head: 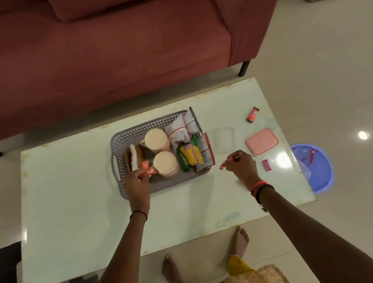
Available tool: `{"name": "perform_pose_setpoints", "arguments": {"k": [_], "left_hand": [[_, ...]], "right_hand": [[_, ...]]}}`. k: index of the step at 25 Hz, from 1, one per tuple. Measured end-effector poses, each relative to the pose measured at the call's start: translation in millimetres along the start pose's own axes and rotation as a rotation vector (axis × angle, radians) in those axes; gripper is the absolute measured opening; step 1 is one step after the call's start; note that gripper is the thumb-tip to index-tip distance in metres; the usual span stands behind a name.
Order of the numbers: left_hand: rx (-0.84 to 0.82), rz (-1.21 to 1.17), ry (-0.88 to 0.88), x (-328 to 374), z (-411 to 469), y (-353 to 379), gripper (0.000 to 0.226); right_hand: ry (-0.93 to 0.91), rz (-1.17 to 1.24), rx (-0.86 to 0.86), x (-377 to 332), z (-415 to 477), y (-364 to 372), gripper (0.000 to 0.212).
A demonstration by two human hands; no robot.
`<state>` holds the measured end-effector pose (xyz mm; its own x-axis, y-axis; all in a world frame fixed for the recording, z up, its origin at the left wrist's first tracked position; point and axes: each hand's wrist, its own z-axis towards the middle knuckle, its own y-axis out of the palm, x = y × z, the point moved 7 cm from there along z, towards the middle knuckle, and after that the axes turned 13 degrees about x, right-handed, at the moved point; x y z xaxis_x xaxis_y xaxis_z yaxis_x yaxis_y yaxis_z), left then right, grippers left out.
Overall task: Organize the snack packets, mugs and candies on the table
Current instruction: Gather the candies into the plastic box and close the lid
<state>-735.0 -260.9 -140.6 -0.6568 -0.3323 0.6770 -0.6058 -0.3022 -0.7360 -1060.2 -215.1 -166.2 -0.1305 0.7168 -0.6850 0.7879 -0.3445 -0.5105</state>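
Observation:
A grey perforated tray (pixel 117 142) sits mid-table and holds two upturned mugs (pixel 156 139) (pixel 165 163), a brown item on the left, and snack packets (pixel 191 154) on its right side. Over the tray's front left, my left hand (pixel 136 182) is shut on a red candy (pixel 149 171). My right hand (pixel 241 163) hovers just right of the tray, pinching another red candy (pixel 226 162). One red candy (pixel 252 114) lies far right on the table, and a pink one (pixel 266 165) lies near the right edge.
A pink lidded box (pixel 261 141) and a clear container (pixel 223 138) stand right of the tray. A blue basin (pixel 319 169) rests on the floor beyond the table's right edge. A red sofa (pixel 94 58) runs behind the table. My bare feet are below the front edge.

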Motion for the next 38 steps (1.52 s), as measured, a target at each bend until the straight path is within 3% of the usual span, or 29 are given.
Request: {"name": "perform_pose_setpoints", "arguments": {"k": [5,10,14,20,26,32,38], "left_hand": [[-0.102,-0.051,0.056,74,-28,77,0.013],[-0.19,-0.038,0.101,109,-55,138,0.013],[-0.263,-0.05,0.151,125,-67,168,0.012],[-0.427,0.035,0.22,153,-79,218,0.015],[-0.463,0.14,0.244,176,-64,263,0.017],[-0.363,0.382,0.339,168,-55,260,0.016],[-0.48,0.312,0.202,173,-62,277,0.03]], "right_hand": [[-0.006,0.049,0.093,-6,65,-38,0.006],[-0.004,0.064,0.061,-12,116,-23,0.005],[0.102,0.126,-0.03,-4,142,-10,0.026],[0.156,0.14,0.021,35,150,-41,0.022],[0.175,0.081,-0.025,75,143,-59,0.023],[0.136,-0.058,-0.076,96,131,-57,0.022],[-0.134,-0.4,-0.273,103,101,-28,0.027]]}}
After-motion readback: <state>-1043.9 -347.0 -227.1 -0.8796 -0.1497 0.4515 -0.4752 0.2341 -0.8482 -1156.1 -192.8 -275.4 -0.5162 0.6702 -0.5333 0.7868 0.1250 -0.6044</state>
